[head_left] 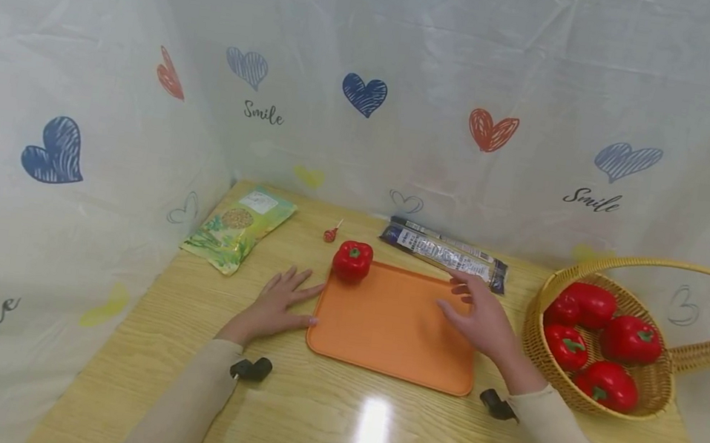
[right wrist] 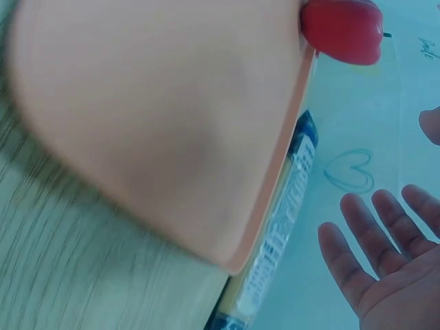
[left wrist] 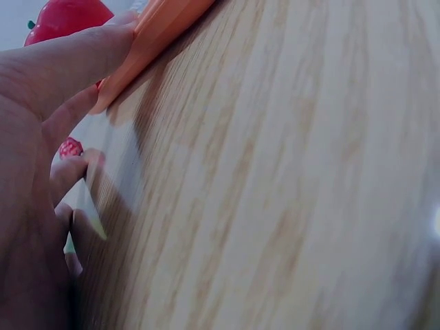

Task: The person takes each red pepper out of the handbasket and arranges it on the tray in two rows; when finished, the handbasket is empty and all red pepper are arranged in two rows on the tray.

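Currently, the left hand lies low beside the left side of the orange tray, its fingers spread and released, with the thumb reaching the tray's edge. The right hand hovers over the tray's right side, fingers loosely bent and parted, grasping nothing; the right wrist view shows its palm bare.

One red pepper, green stem upward, sits at the tray's far left corner. Just right of the right forearm stands a wicker basket with a tall arched handle, and several more red peppers lie inside it.

Beyond the tray, two long dark packets with printed labels lie along the back of the pale wooden surface. A small red lollipop rests behind the lone pepper, slightly to its left, and a green and yellow bag lies farther left. Behind everything hangs white sheeting printed with hearts and the word "Smile".
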Motion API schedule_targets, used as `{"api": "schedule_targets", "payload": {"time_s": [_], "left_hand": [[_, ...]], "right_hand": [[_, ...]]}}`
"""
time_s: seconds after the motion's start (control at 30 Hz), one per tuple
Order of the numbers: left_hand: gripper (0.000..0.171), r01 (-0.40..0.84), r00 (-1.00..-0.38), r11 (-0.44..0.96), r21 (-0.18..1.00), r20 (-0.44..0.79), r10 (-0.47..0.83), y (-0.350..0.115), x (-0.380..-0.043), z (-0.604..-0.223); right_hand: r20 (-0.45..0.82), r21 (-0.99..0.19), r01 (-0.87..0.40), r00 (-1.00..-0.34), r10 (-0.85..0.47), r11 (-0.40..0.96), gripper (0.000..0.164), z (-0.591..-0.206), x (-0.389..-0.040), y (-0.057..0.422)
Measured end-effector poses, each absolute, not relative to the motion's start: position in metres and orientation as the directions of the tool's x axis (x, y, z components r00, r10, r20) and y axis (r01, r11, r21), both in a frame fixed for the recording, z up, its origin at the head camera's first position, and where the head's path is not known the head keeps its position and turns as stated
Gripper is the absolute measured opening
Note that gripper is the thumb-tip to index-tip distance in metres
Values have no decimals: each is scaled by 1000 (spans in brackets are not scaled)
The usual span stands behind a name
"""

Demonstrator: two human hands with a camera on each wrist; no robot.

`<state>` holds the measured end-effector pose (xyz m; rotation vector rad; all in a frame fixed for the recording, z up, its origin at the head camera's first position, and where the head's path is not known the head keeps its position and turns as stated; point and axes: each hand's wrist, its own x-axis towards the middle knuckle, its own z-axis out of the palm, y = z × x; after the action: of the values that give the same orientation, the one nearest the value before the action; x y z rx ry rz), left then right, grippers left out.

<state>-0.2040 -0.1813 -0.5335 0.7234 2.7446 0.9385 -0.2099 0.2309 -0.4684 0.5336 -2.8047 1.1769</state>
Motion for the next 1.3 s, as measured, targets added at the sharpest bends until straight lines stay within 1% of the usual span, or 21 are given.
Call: {"api": "schedule_targets", "payload": {"time_s": [0.13, 0.3, 0.53, 0.97, 1.3], "left_hand": [[71, 394, -871, 693, 604, 6, 491, -181, -204, -534], [72, 389, -873, 698, 601, -1, 488, -181, -204, -533], [73, 376, -876, 703, 603, -17, 483, -181, -203, -533], [72, 384, -872, 705, 596, -17, 490, -182, -204, -533], [71, 390, -872, 696, 603, -2, 490, -180, -203, -531]], "right_hand": [[203, -677, -350, -934, -293, 648, 61, -467, -206, 241], [198, -679, -343, -937, -288, 649, 61, -468, -202, 254], [223, -626, -335, -942, -250, 704, 58, -463, -191, 277], [217, -570, -248, -965, -147, 784, 62, -444, -167, 312], [220, -579, -203, -971, -88, 790, 60, -434, -153, 340]]}}
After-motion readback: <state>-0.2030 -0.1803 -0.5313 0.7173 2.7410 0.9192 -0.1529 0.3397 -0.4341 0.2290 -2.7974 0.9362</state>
